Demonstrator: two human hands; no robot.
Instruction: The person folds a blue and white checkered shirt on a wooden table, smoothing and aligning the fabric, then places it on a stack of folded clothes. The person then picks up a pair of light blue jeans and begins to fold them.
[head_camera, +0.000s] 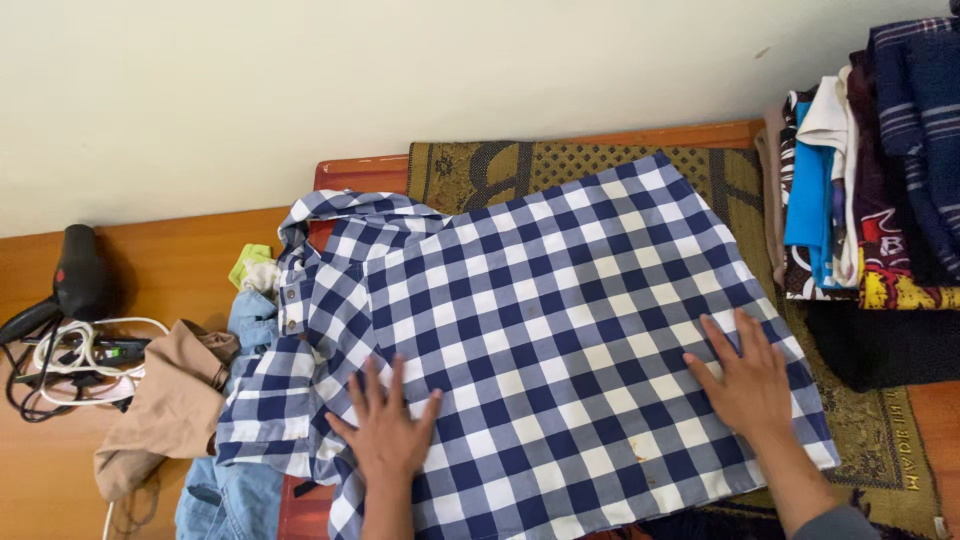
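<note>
Checked shirt (540, 330), navy and white, lies spread flat with its back upward on a patterned olive-gold mat (880, 440) over the wooden surface (190, 250). Collar (350, 210) points toward the wall at upper left; hem runs along the right side. One sleeve appears bunched at the left edge near the button placket; the other sleeve is not visible. A small brownish mark shows on the cloth near the lower edge.

Left hand (385, 430): open, palm down, fingers spread, pressing flat on the shirt's lower left. Right hand (745, 380): open, palm down, fingers extended, pressing flat near the hem side. Neither hand grips any fabric.

Progress, as judged: the shirt is laid out and largely smooth across the body; no fold is made in it yet. Collar area and left sleeve remain rumpled.

Surroundings: blue denim garment (225, 490) partly under the shirt's left edge, tan garment (170, 410) crumpled beside it, a small yellow-green cloth (248, 262) just above. Further left, a black hair dryer (75, 275) and a tangle of white and black cables (70, 365). At right, a stack of folded clothes (860, 170) in mixed colours stands well apart from the hands
</note>
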